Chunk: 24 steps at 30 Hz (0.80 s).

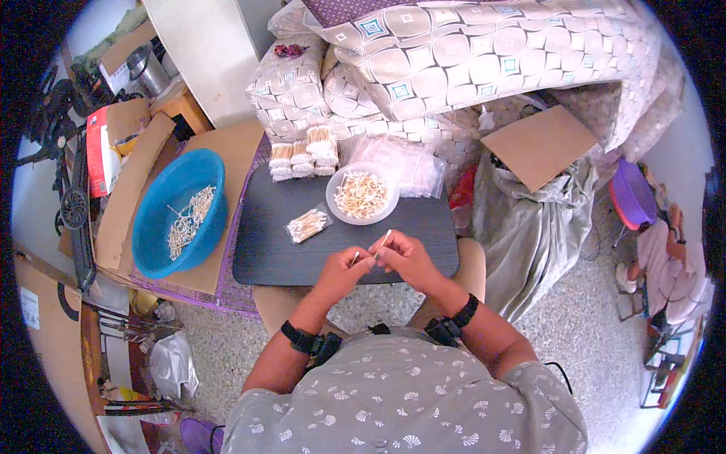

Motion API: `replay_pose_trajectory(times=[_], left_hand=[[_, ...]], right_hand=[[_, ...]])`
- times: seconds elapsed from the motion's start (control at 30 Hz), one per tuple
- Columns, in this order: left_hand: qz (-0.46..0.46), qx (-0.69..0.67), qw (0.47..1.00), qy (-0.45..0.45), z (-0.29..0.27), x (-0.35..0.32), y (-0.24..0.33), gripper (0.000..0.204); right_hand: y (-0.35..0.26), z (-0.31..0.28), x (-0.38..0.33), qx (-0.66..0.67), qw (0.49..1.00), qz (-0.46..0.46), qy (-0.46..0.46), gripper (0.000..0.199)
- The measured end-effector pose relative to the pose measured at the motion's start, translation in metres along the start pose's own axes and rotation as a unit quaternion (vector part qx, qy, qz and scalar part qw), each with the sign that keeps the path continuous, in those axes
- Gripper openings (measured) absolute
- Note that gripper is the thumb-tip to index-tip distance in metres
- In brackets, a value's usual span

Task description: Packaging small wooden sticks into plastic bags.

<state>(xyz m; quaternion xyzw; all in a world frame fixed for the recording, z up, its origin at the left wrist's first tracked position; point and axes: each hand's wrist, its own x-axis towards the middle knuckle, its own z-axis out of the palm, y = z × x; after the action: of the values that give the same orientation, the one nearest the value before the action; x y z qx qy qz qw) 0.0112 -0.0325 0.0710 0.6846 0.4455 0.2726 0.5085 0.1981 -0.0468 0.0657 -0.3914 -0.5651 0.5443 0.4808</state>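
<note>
Right hand (407, 261) had its fingers pinched narrow on a swab (386, 237): stick between the fingertips, white tip poking out past them, tilted up to the right. Left hand (342, 274) sat just beside, fingers bunched near the swab's lower end; couldn't tell if they gripped it. Both were over the near edge of the black desk (261, 227). White bowl (363, 221) of swabs lay beyond the fingers, swab pack (308, 225) beyond and left.

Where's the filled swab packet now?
In the head view, the swab packet lies on the black table, lower-left of the white bowl, beyond the left hand.
</note>
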Motion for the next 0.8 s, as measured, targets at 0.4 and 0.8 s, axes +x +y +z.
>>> replay_pose_trajectory(times=[0.4,0.8], left_hand=[[-0.035,-0.164,0.982,0.082,-0.004,0.000,0.013,0.027],[-0.028,-0.182,0.981,0.064,-0.004,-0.001,0.011,0.026]], right_hand=[[0.016,0.003,-0.005,-0.030,0.995,0.063,-0.075,0.014],[0.017,0.005,-0.005,-0.081,0.994,0.051,-0.059,0.013]])
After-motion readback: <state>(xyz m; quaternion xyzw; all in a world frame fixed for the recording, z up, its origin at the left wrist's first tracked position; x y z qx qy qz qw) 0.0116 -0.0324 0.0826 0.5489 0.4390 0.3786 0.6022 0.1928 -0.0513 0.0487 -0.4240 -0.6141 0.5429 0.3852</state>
